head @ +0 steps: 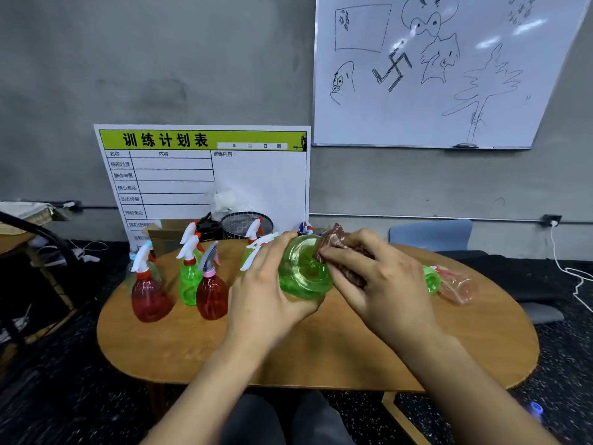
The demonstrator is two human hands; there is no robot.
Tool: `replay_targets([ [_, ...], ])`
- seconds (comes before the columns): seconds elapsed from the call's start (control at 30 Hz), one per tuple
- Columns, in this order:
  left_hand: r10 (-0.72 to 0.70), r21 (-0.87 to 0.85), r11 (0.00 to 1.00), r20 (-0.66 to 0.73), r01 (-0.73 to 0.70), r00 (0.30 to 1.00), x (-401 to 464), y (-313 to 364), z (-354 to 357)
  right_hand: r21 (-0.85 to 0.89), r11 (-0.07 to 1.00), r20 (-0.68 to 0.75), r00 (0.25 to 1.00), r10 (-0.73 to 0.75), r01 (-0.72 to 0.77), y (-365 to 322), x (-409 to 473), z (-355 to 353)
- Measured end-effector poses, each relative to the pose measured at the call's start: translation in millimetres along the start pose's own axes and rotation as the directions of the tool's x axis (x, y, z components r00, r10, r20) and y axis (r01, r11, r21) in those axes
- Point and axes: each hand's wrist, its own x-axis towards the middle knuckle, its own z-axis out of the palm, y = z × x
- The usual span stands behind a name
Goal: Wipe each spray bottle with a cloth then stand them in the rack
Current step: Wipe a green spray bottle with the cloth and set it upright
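Both hands busy over the table [321,358]: my left hand [266,293] grips the green bottle [303,273], base toward me; my right hand [378,277] pinches the brown cloth [333,240] against it. Bottle's nozzle hidden; rack unidentifiable.

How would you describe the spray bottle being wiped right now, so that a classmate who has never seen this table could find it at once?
Start at the oval wooden table and look just above its middle, where two hands meet. The left hand grips a green spray bottle tipped base-first toward the camera, while the right hand presses a brown cloth against it. It alone is held off the table.
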Motion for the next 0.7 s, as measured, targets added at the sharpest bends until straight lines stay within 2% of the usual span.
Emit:
replay_targets([
  [0.27, -0.027, -0.066, 0.997, 0.033, 0.029, 0.999, -8.0, -14.4, -5.4, 0.148, 0.987, 0.044, 0.997, -0.061, 0.054, -9.8, -15.7, 19.8],
  [0.37, -0.030, -0.118, 0.992, 0.057, 0.036, 0.998, -9.7, -23.9, -6.8, 0.314, 0.943, -0.042, 0.991, 0.131, -0.111, -7.8, -18.6, 26.3],
  [0.43, -0.041, -0.121, 0.991, 0.060, 0.048, 0.997, -10.7, -30.5, -5.6, 0.398, 0.883, -0.046, 0.956, 0.291, -0.250, -5.9, -19.4, 32.3],
  [0.57, -0.053, -0.157, 0.986, 0.036, 0.058, 0.998, -17.2, -39.4, 6.3, 0.522, 0.716, 0.116, 0.870, 0.479, -0.463, -2.2, -27.4, 51.8],
  [0.7, -0.068, -0.254, 0.963, 0.072, 0.084, 0.995, -27.8, -48.9, 25.4, 0.640, 0.422, 0.303, 0.715, 0.630, -0.642, 4.3, -41.2, 71.8],
])
